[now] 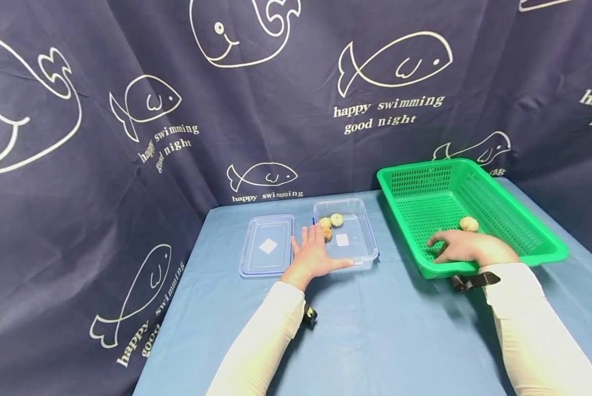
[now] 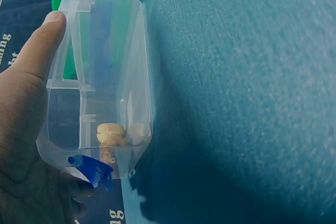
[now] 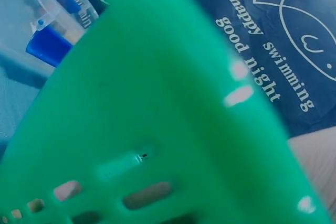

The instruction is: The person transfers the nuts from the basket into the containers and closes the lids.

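Note:
My left hand (image 1: 312, 257) lies spread at the near left corner of a clear plastic food container (image 1: 357, 234), thumb along the near rim. In the left wrist view, the thumb (image 2: 37, 51) stretches along the container's rim (image 2: 73, 85). Inside are a few small round sandwich cookies: a pale one (image 1: 336, 219), a yellowish one (image 1: 325, 223) and a browner one (image 1: 327, 235). My right hand (image 1: 466, 247) reaches over the near wall of a green perforated basket (image 1: 519, 217), fingers bent downward; I cannot tell whether they hold anything. A pale round cookie (image 1: 469, 224) sits just behind that hand.
A clear lid with blue edging (image 1: 268, 245) lies left of the container on the blue tablecloth (image 1: 355, 341). Behind the table hangs a dark blue curtain (image 1: 316, 132) with white fish drawings. The basket's rim stands higher than the container.

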Demonstrator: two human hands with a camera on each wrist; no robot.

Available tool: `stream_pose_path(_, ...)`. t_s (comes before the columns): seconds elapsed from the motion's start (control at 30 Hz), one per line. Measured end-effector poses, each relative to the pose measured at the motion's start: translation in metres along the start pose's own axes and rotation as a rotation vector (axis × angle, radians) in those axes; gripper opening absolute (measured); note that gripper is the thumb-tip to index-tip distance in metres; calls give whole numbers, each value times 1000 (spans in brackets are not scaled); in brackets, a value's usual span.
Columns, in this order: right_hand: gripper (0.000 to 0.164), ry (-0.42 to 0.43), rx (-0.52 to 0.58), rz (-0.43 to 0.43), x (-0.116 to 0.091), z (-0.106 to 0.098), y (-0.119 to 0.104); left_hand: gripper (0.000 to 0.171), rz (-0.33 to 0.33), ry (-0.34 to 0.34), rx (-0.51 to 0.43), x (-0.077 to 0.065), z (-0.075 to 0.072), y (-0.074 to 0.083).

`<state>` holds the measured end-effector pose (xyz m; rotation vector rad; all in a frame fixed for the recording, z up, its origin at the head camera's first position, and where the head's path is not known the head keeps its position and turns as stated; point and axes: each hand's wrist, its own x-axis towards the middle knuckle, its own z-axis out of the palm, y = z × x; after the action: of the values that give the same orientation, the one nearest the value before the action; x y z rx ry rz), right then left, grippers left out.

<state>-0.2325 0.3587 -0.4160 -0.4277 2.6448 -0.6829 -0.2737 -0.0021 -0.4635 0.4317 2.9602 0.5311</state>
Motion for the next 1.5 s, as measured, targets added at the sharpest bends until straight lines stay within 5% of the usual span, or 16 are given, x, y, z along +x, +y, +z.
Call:
stream_pose_path(0.27,47,-81,128,-83,9,3,3,135,-4,16,-19,1,5,0)
stream_pose_path(0.4,41,-104,109,-115,12,6,5,136,-6,29,-8,2,5,0)
stream_pose_path(0.57,15,-122,55,-169,14,8,6,136,-1,37,-7,3,5,0)
stream_pose_path(0.77,15,-102,49,-160,14,10,5,135,0,30,-5,4,7,-1)
stream_pose_path(1.03,20,25,75,-159,11,10,4,134,-2,24,-2,3,7,0)
stream_pose_path(1.33,30,65,332,-131,8,10,7,135,3,25,15,2,7,0)
stream_pose_path(1.5,31,107,359,-158,11,10,11,136,-4,16,9,2,5,0)
